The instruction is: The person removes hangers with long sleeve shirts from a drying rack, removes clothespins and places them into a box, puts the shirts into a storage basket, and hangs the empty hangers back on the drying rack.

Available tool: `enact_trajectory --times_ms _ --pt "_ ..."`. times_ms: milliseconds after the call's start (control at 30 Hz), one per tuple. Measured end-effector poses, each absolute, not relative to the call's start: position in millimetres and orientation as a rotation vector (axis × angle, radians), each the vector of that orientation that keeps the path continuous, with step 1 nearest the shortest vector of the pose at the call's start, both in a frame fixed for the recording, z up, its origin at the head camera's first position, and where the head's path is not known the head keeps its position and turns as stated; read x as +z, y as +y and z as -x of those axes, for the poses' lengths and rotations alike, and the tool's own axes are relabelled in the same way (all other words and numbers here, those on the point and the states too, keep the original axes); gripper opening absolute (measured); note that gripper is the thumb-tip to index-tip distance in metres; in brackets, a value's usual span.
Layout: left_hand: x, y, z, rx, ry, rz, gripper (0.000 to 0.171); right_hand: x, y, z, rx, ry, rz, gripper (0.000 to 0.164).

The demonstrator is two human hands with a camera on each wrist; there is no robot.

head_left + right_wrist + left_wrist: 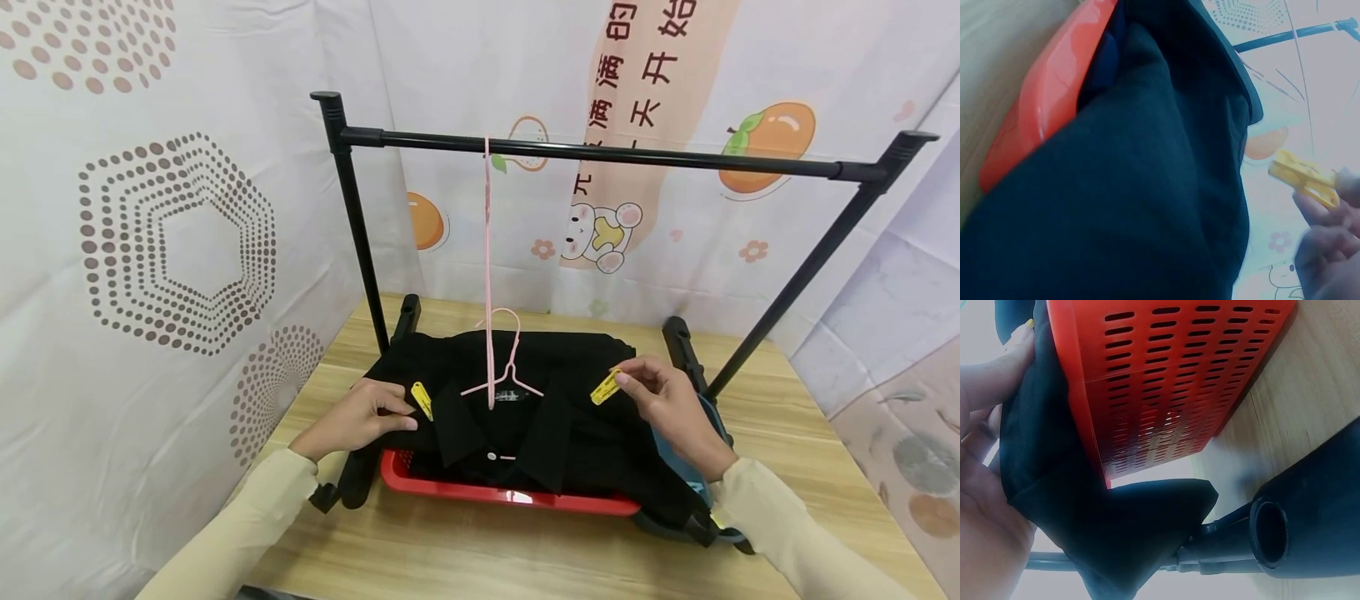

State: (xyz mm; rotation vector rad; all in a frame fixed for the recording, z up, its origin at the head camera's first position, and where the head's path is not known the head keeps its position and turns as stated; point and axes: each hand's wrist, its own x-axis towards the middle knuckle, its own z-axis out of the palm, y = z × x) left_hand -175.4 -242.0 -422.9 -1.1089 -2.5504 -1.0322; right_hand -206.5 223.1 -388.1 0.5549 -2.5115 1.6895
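A black collared shirt (pixel 592 433) lies spread over a red basket (pixel 480 492). A pink hanger (pixel 512 367) shows its hook and upper arms at the shirt's neck. My left hand (pixel 367 417) rests over the shirt's left side, fingers loosely bent, thumb and index tips apart. Beside those fingertips, a yellow clothespin (pixel 422 400) stands on the shirt near the collar. On the other side, my right hand (pixel 671 404) pinches a second yellow clothespin (pixel 606 387) between thumb and fingers. In the right wrist view this clothespin (pixel 1304 178) is apart from the black cloth.
A black clothes rack (pixel 600 153) spans the wooden table (pixel 420 550), its posts on both sides of the basket. A thin pink strip (pixel 488 267) hangs from its bar in front of the shirt. At the right a blue basin (pixel 678 458) shows partly beneath the shirt.
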Motion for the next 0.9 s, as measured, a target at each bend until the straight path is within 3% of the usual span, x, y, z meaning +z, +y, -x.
enact_trajectory --times_ms 433,900 --pt "-422 -241 173 -1.071 -2.573 1.078 0.012 -391 234 208 1.732 -2.599 -0.464 0.043" --pt "-421 -241 172 -1.064 -2.592 1.070 0.011 -396 246 211 1.656 -2.586 -0.455 0.037"
